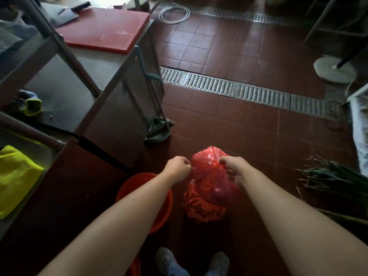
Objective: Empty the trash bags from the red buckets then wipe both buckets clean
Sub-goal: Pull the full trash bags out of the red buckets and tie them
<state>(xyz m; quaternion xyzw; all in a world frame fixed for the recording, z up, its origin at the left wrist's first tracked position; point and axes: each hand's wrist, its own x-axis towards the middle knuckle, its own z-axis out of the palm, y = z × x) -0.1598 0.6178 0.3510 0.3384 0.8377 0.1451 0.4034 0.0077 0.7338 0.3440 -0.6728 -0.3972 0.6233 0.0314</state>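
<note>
Hands meet at the top of a red trash bag [207,194] in the middle of the head view. The left hand [179,166] is curled tight, its fingertips pinching the plastic at the bag's upper left edge. The right hand [233,168] pinches the gathered top between thumb and forefinger, while its other fingers spread loosely down the bag's right side. The bag is full and crinkled, and its lower part bulges with folds. Whether its bottom touches the tiled floor [258,46] or hangs just above it cannot be told.

Just left of the bag stands a red bucket [121,193], partly hidden under the left forearm; the bag is outside it. A sliver of red [135,265] shows at the bottom edge, too cut off to identify. Two shoes [167,257] point forward below the bag.

To the left stands a steel table [111,62] carrying a red cutting board [105,28]. A yellow cloth [16,180] lies on a lower surface at the far left. A green-handled dustpan [157,128] leans against the table's end. A metal drain grate [239,90] crosses the floor beyond the bag, and long green stalks [334,176] lie at the right.
</note>
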